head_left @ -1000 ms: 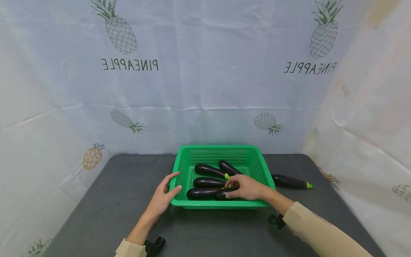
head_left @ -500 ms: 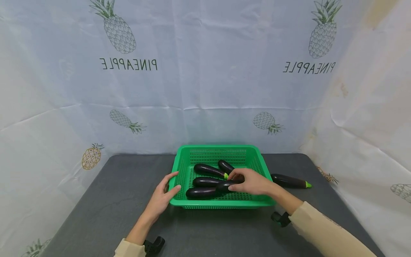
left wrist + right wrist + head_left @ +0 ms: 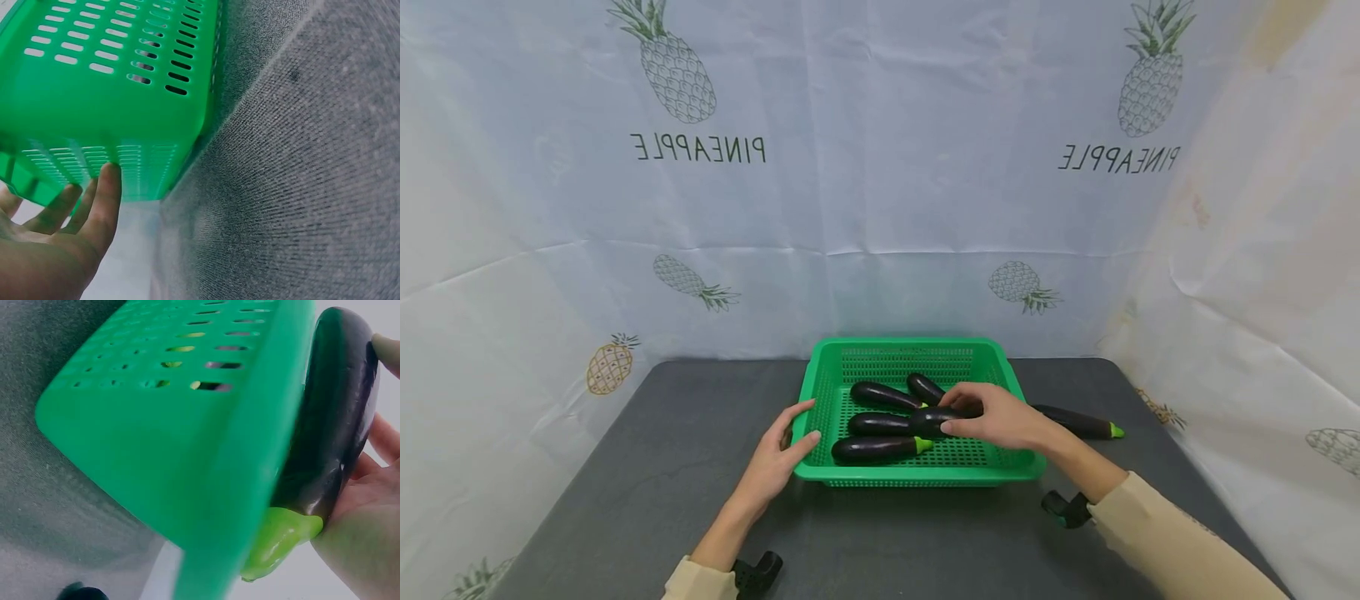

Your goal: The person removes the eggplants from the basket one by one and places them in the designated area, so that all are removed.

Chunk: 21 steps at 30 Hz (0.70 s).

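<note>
Head view: left hand (image 3: 771, 457), lower left of centre, fingers spread and fairly straight against left side of green basket (image 3: 917, 475), likely steadying it. Loose eggplants (image 3: 871, 451) lie inside, blunt ends leftward. Held eggplant (image 3: 931, 422), mid-basket, apparently raised above others; whether touching them, cannot tell. Right hand (image 3: 1002, 417), directly right of it, pinches its body between thumb and fingers, likely for firm control. Outer eggplant (image 3: 1084, 423) at right, on dark table (image 3: 880, 546) beside basket.

eggplant (image 3: 337, 412) in right hand (image 3: 1003, 418): glossy | basket (image 3: 917, 475) at left hand (image 3: 767, 467): smooth plastic | tabletop (image 3: 887, 542) below: matt | backdrop (image 3: 880, 183) beyond: creased, cloth-like
</note>
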{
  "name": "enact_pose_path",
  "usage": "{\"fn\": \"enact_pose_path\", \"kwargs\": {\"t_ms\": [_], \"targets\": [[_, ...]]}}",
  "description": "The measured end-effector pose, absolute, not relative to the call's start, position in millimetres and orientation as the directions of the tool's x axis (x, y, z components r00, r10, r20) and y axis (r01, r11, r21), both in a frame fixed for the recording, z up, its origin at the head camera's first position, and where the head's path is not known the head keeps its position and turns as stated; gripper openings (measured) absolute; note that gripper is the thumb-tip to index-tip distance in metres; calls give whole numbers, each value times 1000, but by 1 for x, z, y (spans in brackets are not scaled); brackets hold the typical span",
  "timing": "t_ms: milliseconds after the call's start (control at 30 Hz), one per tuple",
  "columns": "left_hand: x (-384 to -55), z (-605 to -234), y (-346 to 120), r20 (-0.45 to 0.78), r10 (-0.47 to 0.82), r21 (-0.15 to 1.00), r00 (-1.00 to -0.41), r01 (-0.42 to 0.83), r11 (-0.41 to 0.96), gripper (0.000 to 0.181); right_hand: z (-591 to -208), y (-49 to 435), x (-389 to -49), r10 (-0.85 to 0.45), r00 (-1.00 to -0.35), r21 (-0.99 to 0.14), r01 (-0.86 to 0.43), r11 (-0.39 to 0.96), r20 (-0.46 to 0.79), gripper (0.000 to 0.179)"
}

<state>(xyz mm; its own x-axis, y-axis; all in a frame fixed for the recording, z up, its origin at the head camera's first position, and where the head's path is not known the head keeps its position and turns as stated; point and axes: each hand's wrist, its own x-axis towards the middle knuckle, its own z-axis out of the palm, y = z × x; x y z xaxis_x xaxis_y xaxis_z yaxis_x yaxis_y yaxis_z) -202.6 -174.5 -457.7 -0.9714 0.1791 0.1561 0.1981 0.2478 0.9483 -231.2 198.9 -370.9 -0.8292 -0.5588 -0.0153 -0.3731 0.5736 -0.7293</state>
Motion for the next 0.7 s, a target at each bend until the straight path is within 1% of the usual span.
{"fn": "enact_pose_path", "kwargs": {"t_ms": [467, 700], "targets": [[-204, -460, -177, 158, 182, 945, -971, 202, 256, 59, -356, 208, -224, -544, -839, -741, -380, 553, 24, 36], [-204, -460, -177, 153, 184, 947, -971, 197, 254, 60, -353, 219, -222, -527, -849, -727, -384, 569, 36, 31]]}}
